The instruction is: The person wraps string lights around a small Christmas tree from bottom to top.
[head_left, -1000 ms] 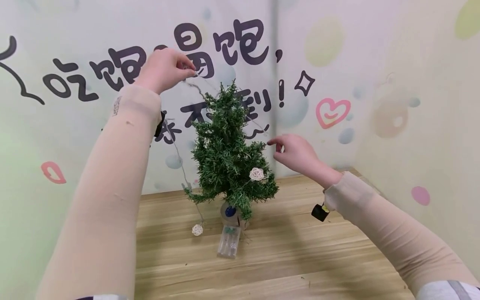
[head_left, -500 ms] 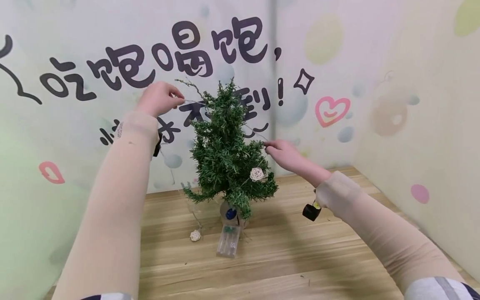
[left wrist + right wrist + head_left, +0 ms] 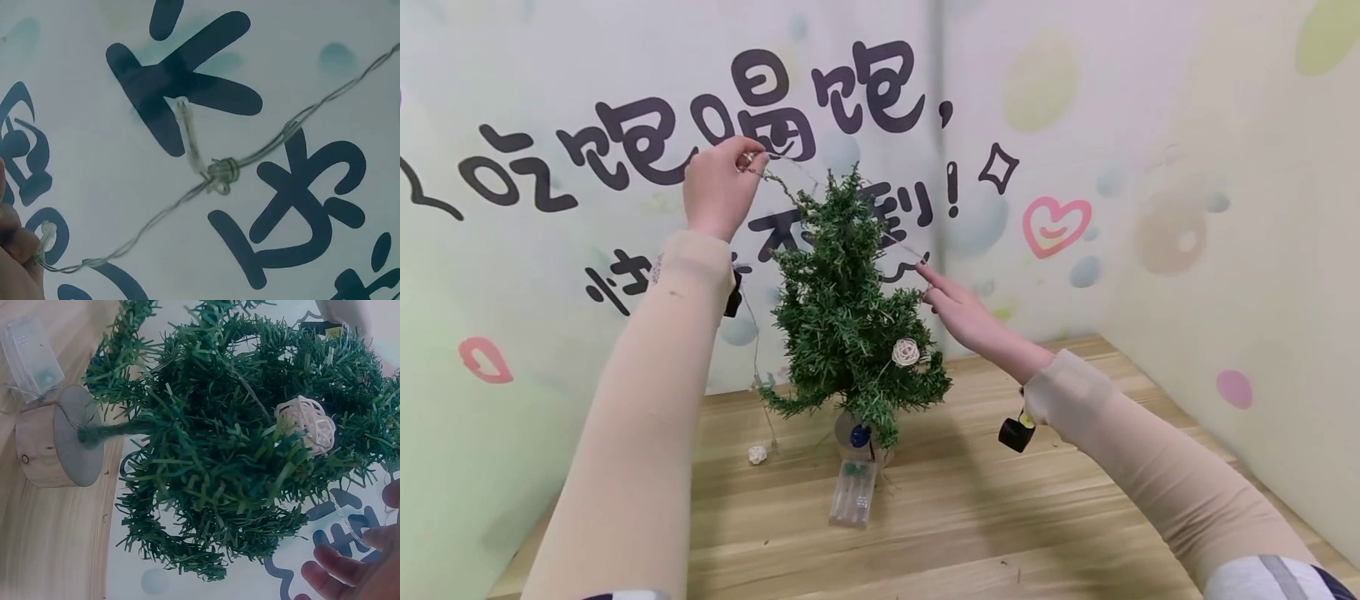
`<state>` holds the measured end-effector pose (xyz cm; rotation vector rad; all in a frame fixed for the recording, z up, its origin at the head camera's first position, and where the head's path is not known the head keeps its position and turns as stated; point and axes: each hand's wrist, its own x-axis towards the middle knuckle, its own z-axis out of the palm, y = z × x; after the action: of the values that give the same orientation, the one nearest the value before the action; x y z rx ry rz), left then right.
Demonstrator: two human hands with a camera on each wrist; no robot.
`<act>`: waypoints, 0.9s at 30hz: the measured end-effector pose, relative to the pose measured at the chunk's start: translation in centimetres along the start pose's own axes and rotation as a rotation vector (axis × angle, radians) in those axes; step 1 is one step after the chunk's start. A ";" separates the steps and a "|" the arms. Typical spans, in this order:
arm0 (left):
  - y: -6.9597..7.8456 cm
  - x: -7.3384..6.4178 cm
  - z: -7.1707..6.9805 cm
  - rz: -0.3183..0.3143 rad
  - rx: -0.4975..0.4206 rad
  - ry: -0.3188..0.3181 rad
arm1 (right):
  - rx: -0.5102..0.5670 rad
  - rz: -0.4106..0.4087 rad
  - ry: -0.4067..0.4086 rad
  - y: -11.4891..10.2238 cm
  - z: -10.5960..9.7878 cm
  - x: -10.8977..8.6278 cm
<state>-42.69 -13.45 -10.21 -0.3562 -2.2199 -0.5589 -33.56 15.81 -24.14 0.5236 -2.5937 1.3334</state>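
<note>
A small green artificial Christmas tree (image 3: 842, 308) stands on a wooden table, its round wood-slice base (image 3: 81, 437) showing in the right wrist view. Up and left of the treetop, my left hand (image 3: 722, 187) pinches a thin wire light string (image 3: 156, 219) between thumb and fingertips. The string runs across to the tree, a knot of wire along it. At the tree's right side is my right hand (image 3: 966, 321), fingers fairly straight, with wire passing right by its fingertips. A white wicker ball (image 3: 906, 352) hangs on the lower right branches. Another wicker ball (image 3: 757, 455) is at lower left, on the trailing string.
A clear battery box (image 3: 853, 496) lies in front of the tree base, next to a blue round piece (image 3: 860, 436). Behind the table (image 3: 940, 533) rises a wall (image 3: 880, 21) with large dark lettering. Small dark bits lie on the tabletop.
The left hand dipped, then rose again with the string. The lower-left wicker ball shifted left. My right hand's fingers straightened from a curl and now lie along the string by the branches.
</note>
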 end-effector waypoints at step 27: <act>-9.3 -10.8 2.7 0.024 0.321 -0.512 | 0.019 0.189 -0.206 2.8 2.2 0.5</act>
<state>-41.48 -20.87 -22.60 -0.3866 -2.7386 -0.0907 -35.06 15.44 -27.34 0.4493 -2.8629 1.4312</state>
